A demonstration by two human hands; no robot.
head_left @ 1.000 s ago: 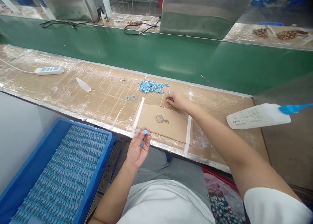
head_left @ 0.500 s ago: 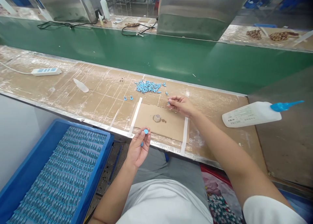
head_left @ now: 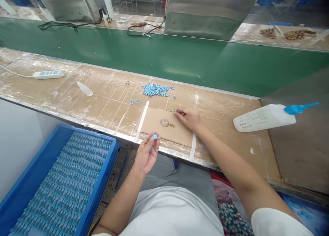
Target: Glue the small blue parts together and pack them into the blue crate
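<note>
My left hand (head_left: pixel 147 153) is closed at the front edge of the table, pinching a small blue round-topped piece (head_left: pixel 154 136). A second bit of blue (head_left: pixel 150 149) shows lower between its fingers. Over the far right part of a cardboard sheet (head_left: pixel 154 121), my right hand (head_left: pixel 189 118) is closed with its fingertips on a small blue piece (head_left: pixel 175 111), mostly hidden. Between the hands, a small round cup (head_left: pixel 165 122) sits on the cardboard beside a few brown spots. Beyond them lies a heap of small blue pieces (head_left: pixel 155 90).
Two blue pieces (head_left: pixel 134 102) stand left of the heap. A white bottle with a blue nozzle (head_left: pixel 266 118) lies at the right. Farther left are a clear nozzle (head_left: pixel 84 89) and a power strip (head_left: pixel 48 74). A blue crate (head_left: pixel 114 143) of rowed pieces stands below left.
My right hand has moved slightly toward me, over the cardboard, with the small blue piece in its fingertips. My left hand has barely moved.
</note>
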